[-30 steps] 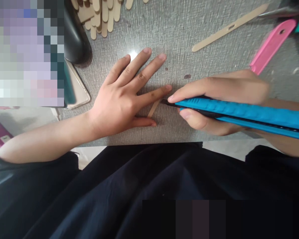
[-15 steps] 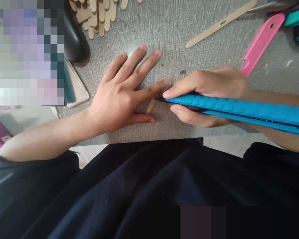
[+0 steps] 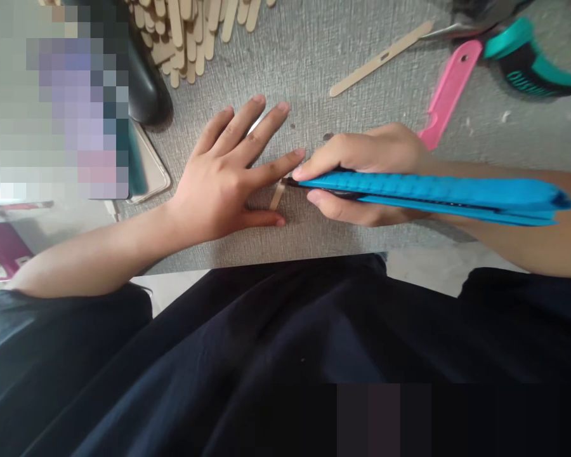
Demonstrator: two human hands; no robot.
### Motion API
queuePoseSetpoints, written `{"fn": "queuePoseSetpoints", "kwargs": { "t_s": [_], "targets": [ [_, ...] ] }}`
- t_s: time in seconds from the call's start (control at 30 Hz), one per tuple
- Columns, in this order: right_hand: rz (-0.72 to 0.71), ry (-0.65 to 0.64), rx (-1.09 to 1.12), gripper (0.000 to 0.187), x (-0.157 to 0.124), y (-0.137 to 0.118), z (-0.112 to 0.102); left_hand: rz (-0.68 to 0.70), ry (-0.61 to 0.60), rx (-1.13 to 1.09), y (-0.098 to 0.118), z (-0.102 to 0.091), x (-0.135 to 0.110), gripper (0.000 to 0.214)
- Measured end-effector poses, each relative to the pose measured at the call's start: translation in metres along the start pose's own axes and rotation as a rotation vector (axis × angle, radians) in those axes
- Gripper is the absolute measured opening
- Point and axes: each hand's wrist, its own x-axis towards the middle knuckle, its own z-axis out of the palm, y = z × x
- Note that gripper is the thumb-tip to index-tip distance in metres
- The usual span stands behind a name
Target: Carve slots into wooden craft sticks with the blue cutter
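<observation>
My left hand (image 3: 223, 174) lies flat on the grey table with its fingers spread. Its forefinger and thumb press at the two ends of a short piece of wooden craft stick (image 3: 276, 197); much of the forefinger end is hidden. My right hand (image 3: 371, 152) is closed around a long blue utility knife (image 3: 428, 190) with a ribbed body. The knife's dark tip meets the stick just beside my left forefinger. The blade itself is too small to make out clearly.
Many craft sticks (image 3: 190, 38) are heaped at the top. A slotted stick (image 3: 375, 63), a pink handle (image 3: 454, 95) and a teal-and-black handled tool (image 3: 528, 60) lie at the upper right. A black rounded object (image 3: 147, 89) and a phone (image 3: 147, 165) lie left of my hand.
The view has shifted, so the upper-right tools appear further left and show more fully. Both hands keep nearly the same pose, the knife tip still at the stick.
</observation>
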Motion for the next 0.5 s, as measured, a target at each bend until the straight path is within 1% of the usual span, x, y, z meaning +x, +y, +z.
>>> {"fn": "queuePoseSetpoints", "kwargs": {
  "t_s": [0.07, 0.17, 0.33, 0.43, 0.5],
  "targets": [
    [-0.035, 0.021, 0.007, 0.025, 0.0010, 0.0020, -0.0005, 0.004, 0.006, 0.002, 0.0005, -0.0011, 0.0004, 0.092],
    [-0.090, 0.036, -0.044, 0.022, 0.0027, 0.0021, -0.0015, 0.008, 0.018, 0.010, 0.0006, -0.0021, 0.0011, 0.089],
    [-0.253, 0.095, -0.145, 0.023, 0.0041, 0.0027, 0.0023, -0.001, 0.030, -0.003, 0.0008, -0.0028, 0.0011, 0.086],
    [-0.264, 0.080, -0.173, 0.021, 0.0035, 0.0033, 0.0046, -0.002, 0.041, 0.018, 0.0024, -0.0031, 0.0007, 0.086],
    [-0.240, 0.054, -0.186, 0.020, 0.0028, 0.0038, 0.0048, -0.014, 0.053, 0.013, 0.0039, -0.0035, 0.0006, 0.084]
  ]
}}
